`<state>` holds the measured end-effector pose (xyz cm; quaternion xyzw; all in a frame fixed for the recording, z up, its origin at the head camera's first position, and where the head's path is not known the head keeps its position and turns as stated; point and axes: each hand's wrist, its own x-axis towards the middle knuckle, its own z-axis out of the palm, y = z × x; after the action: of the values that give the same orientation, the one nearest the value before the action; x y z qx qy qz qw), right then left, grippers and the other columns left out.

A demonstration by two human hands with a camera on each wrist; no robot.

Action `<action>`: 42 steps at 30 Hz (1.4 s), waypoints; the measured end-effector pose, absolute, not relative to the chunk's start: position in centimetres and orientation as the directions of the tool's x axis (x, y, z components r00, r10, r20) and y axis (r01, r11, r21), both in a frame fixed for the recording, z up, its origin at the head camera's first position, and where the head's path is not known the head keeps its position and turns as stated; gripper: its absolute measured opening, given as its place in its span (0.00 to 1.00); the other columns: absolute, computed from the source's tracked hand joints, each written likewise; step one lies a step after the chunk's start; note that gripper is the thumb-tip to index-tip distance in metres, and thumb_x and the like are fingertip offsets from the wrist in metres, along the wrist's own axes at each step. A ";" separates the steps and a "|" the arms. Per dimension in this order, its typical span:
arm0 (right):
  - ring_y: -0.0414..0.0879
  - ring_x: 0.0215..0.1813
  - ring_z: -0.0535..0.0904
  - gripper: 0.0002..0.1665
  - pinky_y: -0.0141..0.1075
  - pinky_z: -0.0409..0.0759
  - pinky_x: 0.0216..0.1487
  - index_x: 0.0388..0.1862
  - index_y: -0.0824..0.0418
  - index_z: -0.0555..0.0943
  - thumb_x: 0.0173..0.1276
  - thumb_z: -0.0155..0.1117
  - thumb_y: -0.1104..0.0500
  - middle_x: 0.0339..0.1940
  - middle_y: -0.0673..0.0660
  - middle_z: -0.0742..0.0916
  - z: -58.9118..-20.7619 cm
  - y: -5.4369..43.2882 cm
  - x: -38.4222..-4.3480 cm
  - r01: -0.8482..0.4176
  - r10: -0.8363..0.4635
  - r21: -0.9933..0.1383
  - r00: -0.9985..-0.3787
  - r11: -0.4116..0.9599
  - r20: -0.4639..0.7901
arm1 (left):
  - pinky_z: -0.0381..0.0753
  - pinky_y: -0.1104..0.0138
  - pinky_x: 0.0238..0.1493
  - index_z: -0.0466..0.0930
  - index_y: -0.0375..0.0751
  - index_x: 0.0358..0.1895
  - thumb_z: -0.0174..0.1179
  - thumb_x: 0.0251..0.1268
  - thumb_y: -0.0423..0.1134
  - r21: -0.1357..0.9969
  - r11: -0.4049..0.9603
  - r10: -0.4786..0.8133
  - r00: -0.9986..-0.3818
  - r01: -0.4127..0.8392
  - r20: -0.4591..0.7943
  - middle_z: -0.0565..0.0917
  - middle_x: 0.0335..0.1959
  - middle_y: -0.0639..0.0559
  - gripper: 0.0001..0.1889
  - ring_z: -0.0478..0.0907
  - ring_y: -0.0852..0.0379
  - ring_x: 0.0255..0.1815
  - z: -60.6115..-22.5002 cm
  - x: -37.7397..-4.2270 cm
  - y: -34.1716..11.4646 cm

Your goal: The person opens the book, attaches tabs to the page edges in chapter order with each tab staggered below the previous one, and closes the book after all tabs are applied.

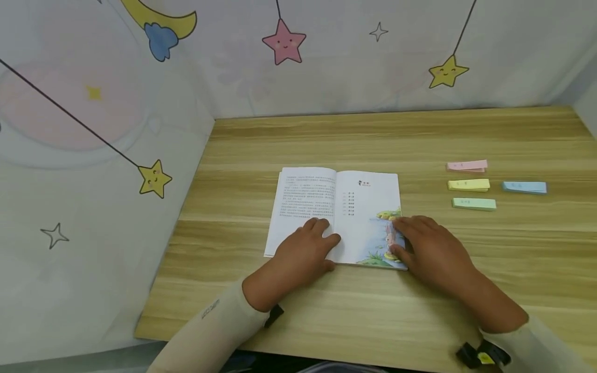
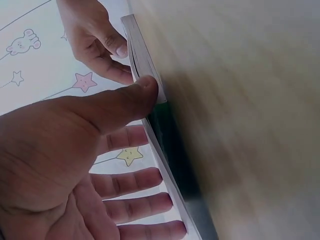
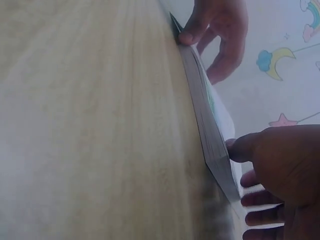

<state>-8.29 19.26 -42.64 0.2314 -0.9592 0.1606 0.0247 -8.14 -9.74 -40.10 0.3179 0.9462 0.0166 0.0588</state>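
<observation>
An open book (image 1: 354, 228) lies on the wooden table, with text on its left page (image 1: 305, 194) and a short list plus a coloured drawing on its right page. My left hand (image 1: 303, 254) rests across the lower part of the left page near the spine; in the left wrist view its thumb (image 2: 135, 100) lies at the book's bottom edge and the fingers are straight on the page. At the right page's outer edge is my right hand (image 1: 434, 254), its fingertips and thumb touching the drawing's side. The right wrist view shows that thumb at the page corner.
Right of the book lie small paper strip pads: a pink one (image 1: 466, 166), a yellow one (image 1: 468, 185), a green one (image 1: 473, 204) and a blue one (image 1: 524, 187). A wall covering (image 1: 354, 88) printed with stars stands behind the wooden table (image 1: 224, 290).
</observation>
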 end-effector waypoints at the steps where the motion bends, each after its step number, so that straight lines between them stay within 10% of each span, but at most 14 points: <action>1: 0.66 0.66 0.73 0.36 0.61 0.71 0.63 0.64 0.71 0.79 0.66 0.74 0.49 0.63 0.69 0.81 -42.7 19.4 -8.4 -0.449 -0.433 -0.296 -0.893 0.843 0.122 | 0.78 0.57 0.56 0.81 0.50 0.60 0.75 0.60 0.52 0.076 0.799 0.602 -0.792 0.597 -0.107 0.75 0.62 0.45 0.26 0.70 0.46 0.65 -40.1 -8.3 -9.7; 14: 0.68 0.71 0.65 0.31 0.60 0.69 0.66 0.59 0.77 0.80 0.73 0.66 0.50 0.70 0.75 0.72 -42.5 19.2 -10.1 -0.472 -0.461 -0.228 -0.882 0.852 0.102 | 0.83 0.60 0.46 0.78 0.49 0.64 0.74 0.61 0.54 0.122 0.816 0.577 -0.803 0.565 -0.150 0.75 0.63 0.47 0.30 0.70 0.48 0.67 -40.1 -9.7 -9.0; 24: 0.65 0.74 0.65 0.33 0.62 0.65 0.68 0.78 0.56 0.70 0.81 0.51 0.43 0.73 0.68 0.73 -42.7 16.8 -10.0 -0.466 -0.485 -0.322 -0.874 0.824 0.022 | 0.81 0.55 0.56 0.55 0.36 0.79 0.70 0.60 0.62 0.211 0.830 0.544 -0.834 0.517 -0.097 0.76 0.64 0.39 0.53 0.73 0.44 0.67 -40.2 -9.7 -8.9; 30: 0.63 0.72 0.70 0.42 0.62 0.68 0.65 0.84 0.60 0.55 0.80 0.55 0.46 0.70 0.66 0.77 -42.7 16.6 -10.0 -0.479 -0.501 -0.339 -0.865 0.810 0.028 | 0.81 0.58 0.36 0.44 0.40 0.83 0.64 0.66 0.46 0.355 0.859 0.420 -0.905 0.370 -0.072 0.81 0.57 0.42 0.49 0.81 0.50 0.50 -39.4 -9.6 -9.2; 35: 0.65 0.72 0.70 0.47 0.60 0.67 0.67 0.83 0.67 0.54 0.76 0.61 0.48 0.69 0.69 0.77 -42.8 16.8 -10.1 -0.474 -0.495 -0.316 -0.869 0.822 0.018 | 0.77 0.58 0.21 0.55 0.37 0.79 0.63 0.66 0.40 0.311 0.900 0.252 -0.947 0.304 0.197 0.85 0.48 0.43 0.41 0.83 0.47 0.37 -39.1 -9.3 -10.0; 39: 0.64 0.72 0.69 0.46 0.60 0.66 0.68 0.81 0.66 0.59 0.74 0.65 0.48 0.70 0.68 0.76 -42.8 17.0 -10.1 -0.476 -0.496 -0.324 -0.868 0.817 0.026 | 0.82 0.47 0.45 0.60 0.36 0.78 0.72 0.57 0.38 0.100 0.959 0.213 -0.905 0.266 0.367 0.80 0.55 0.35 0.45 0.79 0.37 0.55 -39.4 -9.2 -10.5; 42: 0.64 0.72 0.69 0.44 0.60 0.65 0.68 0.79 0.66 0.64 0.73 0.67 0.48 0.71 0.67 0.76 -42.9 17.2 -10.1 -0.487 -0.505 -0.323 -0.863 0.811 0.033 | 0.60 0.36 0.69 0.59 0.45 0.80 0.74 0.57 0.37 -0.050 0.959 0.279 -0.902 0.278 0.329 0.67 0.72 0.34 0.47 0.57 0.30 0.76 -39.3 -9.3 -10.7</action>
<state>-10.10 17.20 -42.92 0.2607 -0.9513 0.1626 -0.0272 -9.29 -10.67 -39.35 0.1426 0.9753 -0.0010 -0.1687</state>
